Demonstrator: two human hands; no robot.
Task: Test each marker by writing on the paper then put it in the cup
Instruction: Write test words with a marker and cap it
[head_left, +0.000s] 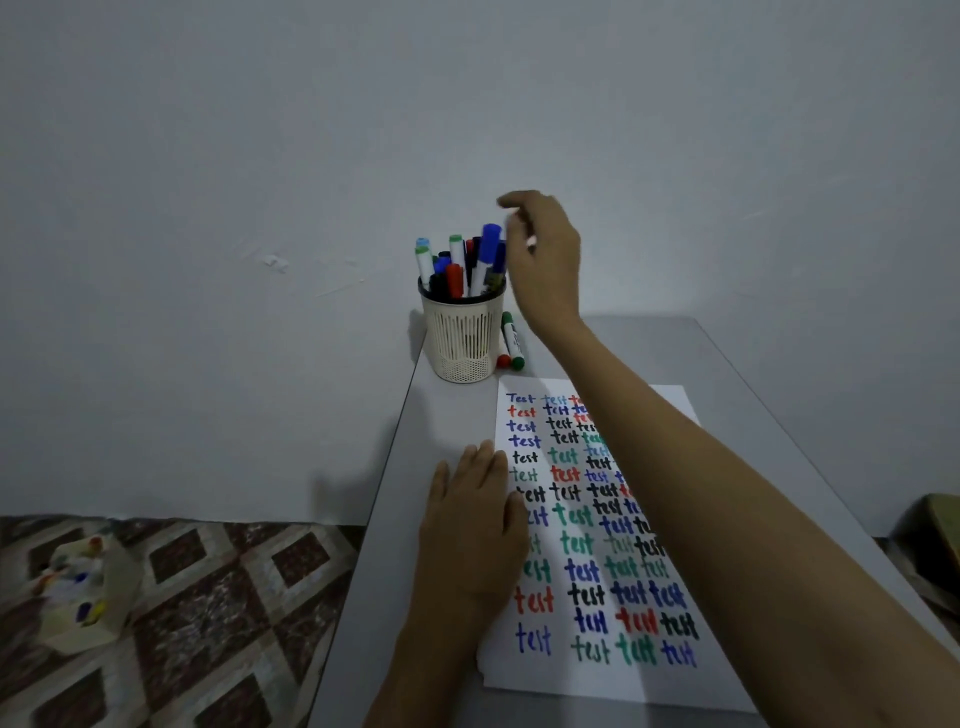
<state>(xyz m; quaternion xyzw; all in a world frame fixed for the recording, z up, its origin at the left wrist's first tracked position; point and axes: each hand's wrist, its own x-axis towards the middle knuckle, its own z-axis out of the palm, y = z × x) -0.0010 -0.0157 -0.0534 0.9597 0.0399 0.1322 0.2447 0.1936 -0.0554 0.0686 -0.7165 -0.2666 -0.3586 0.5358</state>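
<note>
Standing at the table's (737, 358) far edge: mesh cup (464, 338) crammed with markers (457, 265); green marker (511, 340) lying just beside it. Left hand (470, 525) flat, fingers straight, on the paper's (670, 410) left edge. Right hand (545, 260) over the cup, fingers curled; grip blurred, cannot tell.
</note>
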